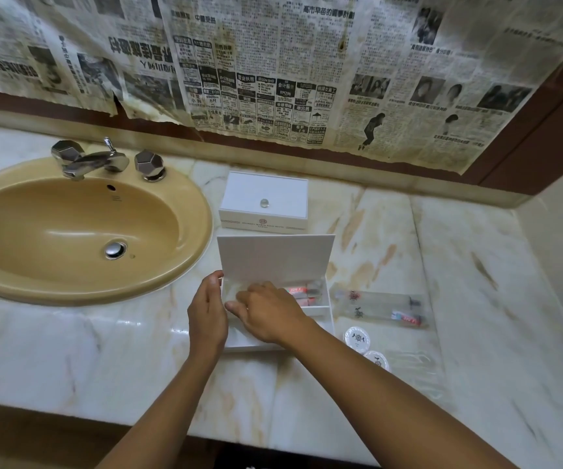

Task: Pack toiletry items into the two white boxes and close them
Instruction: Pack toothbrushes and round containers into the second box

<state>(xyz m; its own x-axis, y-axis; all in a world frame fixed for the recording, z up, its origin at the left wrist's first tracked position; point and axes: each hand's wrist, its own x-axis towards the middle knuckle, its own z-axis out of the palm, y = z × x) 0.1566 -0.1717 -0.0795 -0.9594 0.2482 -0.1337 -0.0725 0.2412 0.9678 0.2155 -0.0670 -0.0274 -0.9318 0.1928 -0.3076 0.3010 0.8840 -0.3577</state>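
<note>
A white box (327,308) lies open on the marble counter, its lid (275,257) standing up behind it. Clear packets with red-labelled tubes (302,292) lie in its back compartment. My right hand (268,313) reaches down into the box, fingers bent over its contents; what they touch is hidden. My left hand (207,313) rests against the box's left wall with fingers straight. A second white box (263,201), closed, with a clear knob on its lid, stands behind. To the right of the open box lie two clear toothbrush packets (380,308) and two round white discs (358,338).
A tan oval sink (70,228) with a chrome tap (94,160) fills the left of the counter. Old newspaper covers the wall behind. A side wall closes the counter at far right. A clear plastic wrapper (415,363) lies near the discs.
</note>
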